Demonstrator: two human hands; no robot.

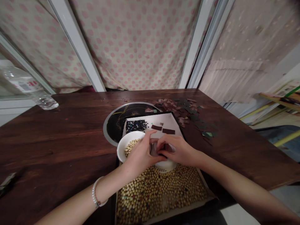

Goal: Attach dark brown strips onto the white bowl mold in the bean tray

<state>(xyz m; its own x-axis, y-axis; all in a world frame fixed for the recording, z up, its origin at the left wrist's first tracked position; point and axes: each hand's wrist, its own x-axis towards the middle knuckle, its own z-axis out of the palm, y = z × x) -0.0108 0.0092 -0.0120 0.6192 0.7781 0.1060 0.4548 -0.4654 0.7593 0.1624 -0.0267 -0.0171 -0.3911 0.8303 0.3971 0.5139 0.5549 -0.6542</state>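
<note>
On the wooden table (53, 140), a tray of beans (161, 197) lay just before the white bowl (128, 145). Above the bowl, the left hand (140, 154) and right hand (175, 151) curled close, fingertips (156, 140) narrowly together; whether they held anything was hidden. Two dark strips (162, 129) lay beyond the bowl.

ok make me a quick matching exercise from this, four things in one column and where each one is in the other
Things
1. pearl bracelet
2. plastic bottle
3. pile of dark beads
4. brown and green scraps

Places
a. on the pale tray
b. strewn on the wooden table
c. around the person's left wrist
d. tilted at the table's far left edge

Pairs: 1-c, 2-d, 3-a, 4-b
</note>
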